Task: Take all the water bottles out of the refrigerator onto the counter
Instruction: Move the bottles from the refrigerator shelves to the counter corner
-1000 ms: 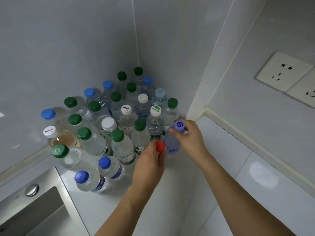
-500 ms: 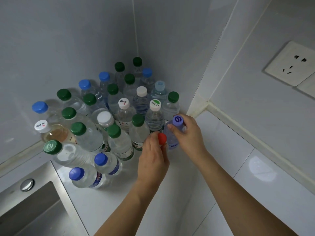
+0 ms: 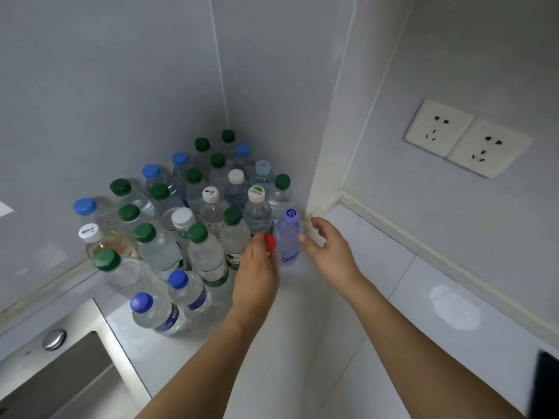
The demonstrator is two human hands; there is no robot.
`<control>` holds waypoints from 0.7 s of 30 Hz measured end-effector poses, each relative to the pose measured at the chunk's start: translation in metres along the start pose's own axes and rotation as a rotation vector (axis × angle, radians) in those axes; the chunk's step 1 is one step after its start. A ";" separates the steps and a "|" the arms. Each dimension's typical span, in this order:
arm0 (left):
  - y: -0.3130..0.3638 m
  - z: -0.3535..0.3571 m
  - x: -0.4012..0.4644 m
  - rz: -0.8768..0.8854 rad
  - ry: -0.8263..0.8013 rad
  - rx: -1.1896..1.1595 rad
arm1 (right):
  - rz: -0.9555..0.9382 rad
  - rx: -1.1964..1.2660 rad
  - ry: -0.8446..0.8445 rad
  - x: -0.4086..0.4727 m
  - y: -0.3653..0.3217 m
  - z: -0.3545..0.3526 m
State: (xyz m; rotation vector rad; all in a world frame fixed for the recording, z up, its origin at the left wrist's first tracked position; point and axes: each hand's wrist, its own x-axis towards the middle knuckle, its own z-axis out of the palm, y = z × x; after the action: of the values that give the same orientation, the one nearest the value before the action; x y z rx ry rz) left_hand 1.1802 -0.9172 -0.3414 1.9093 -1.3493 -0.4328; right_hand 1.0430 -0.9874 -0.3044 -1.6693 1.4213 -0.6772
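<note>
Currently: 2 bottles at the worktop corner

I have my left hand (image 3: 257, 273) with fingers closed around a red-capped bottle (image 3: 270, 242); only its cap shows past the hand. My right hand (image 3: 328, 247) has its fingers spread open just beside the purple-capped bottle (image 3: 289, 235), one fingertip at its side. That bottle stands upright on the white worktop (image 3: 332, 313), at the right edge of the cluster of bottles (image 3: 193, 225) packed into the wall corner. Steel sink (image 3: 60, 373) lies at lower left; 2 wall sockets (image 3: 467, 137) at right.
</note>
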 end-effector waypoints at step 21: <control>0.184 0.024 -0.065 0.995 -0.284 0.766 | 0.172 -0.495 0.344 -0.212 0.040 -0.221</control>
State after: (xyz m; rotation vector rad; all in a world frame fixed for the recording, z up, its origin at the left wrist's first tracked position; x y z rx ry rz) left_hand 1.0182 -0.8979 -0.2317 1.4162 -2.6842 0.3892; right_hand 0.7945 -0.8362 -0.2018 -1.8254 2.0849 -0.5608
